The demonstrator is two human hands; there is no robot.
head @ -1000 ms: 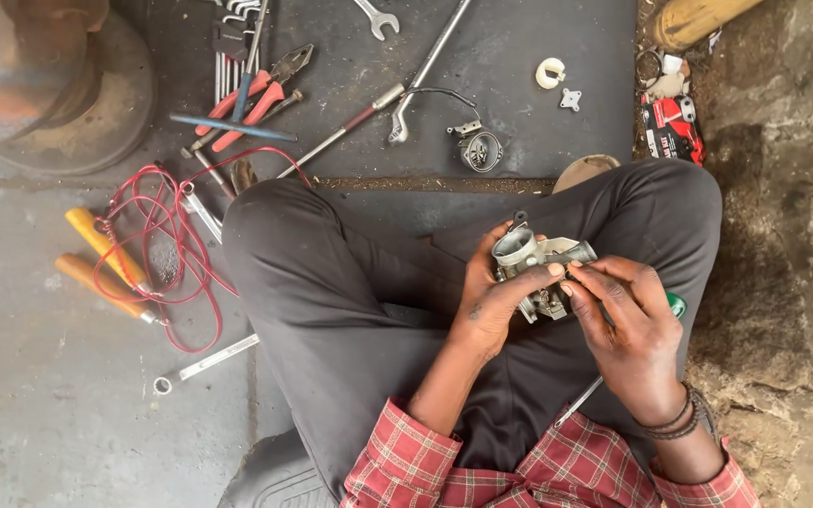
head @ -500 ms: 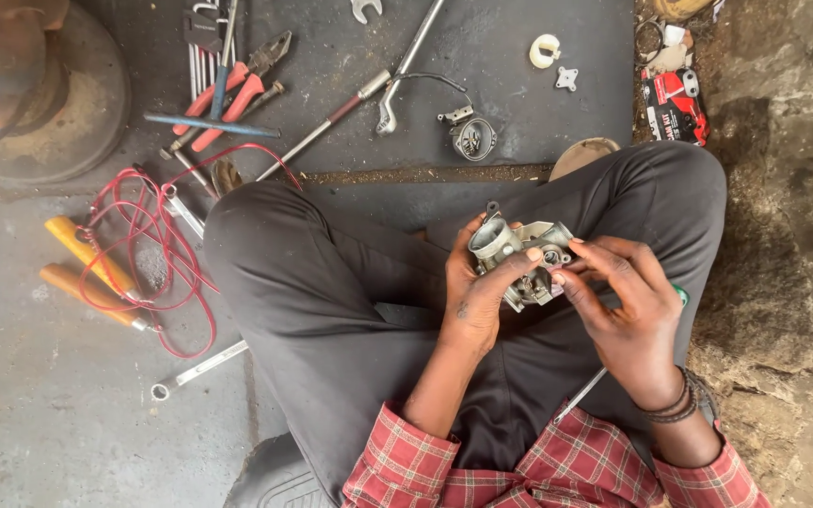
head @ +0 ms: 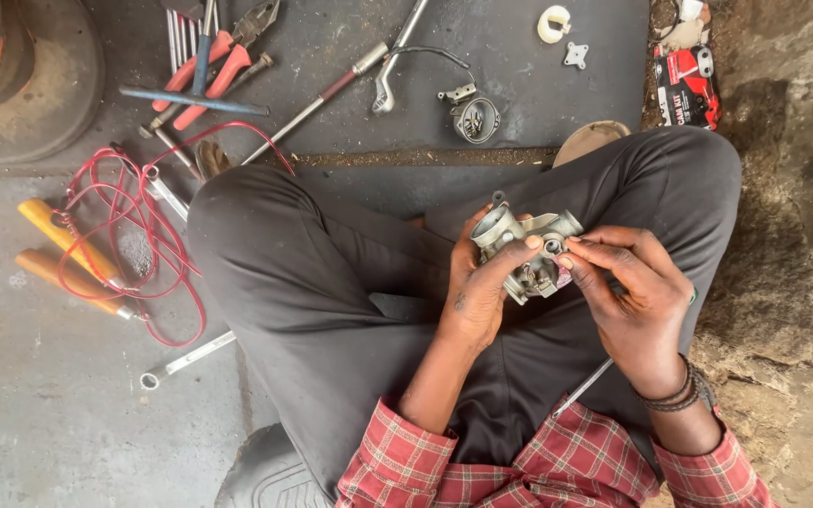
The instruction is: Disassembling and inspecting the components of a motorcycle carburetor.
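Grip first: left hand [head: 477,292] wrapped around a small grey metal carburetor body [head: 524,254], thumb and forefinger clamped across its top, held over the lap between the knees. Right hand [head: 632,301] closed in a fingertip pinch at the part's right side, thumb and forefinger touching a round port; can't tell if anything tiny sits between the fingertips. Part is off the floor, tilted, both hands touching it.

Risk, as I judge it: the piece is held in mid-air over dark trousers and gritty ground, so any small screw or jet coming loose could drop into the fabric folds or the dirt at the right and be hard to find. Oily metal could also slip from the left-hand clamp. A thin metal rod [head: 583,386] lies across the right thigh, near the right wrist; an elbow shift could knock it off.

Surface and room: person sits cross-legged on a concrete floor [head: 39,423]. No counter; tools lie on a dark mat [head: 350,103] ahead: red-handled pliers [head: 223,56], a long screwdriver [head: 322,94], a round metal part with a wire [head: 474,118], a white ring [head: 553,23]. Red wire loops [head: 134,226] and two orange handles [head: 68,254] at left, a spanner [head: 185,359] by the knee. Rough earth at right.
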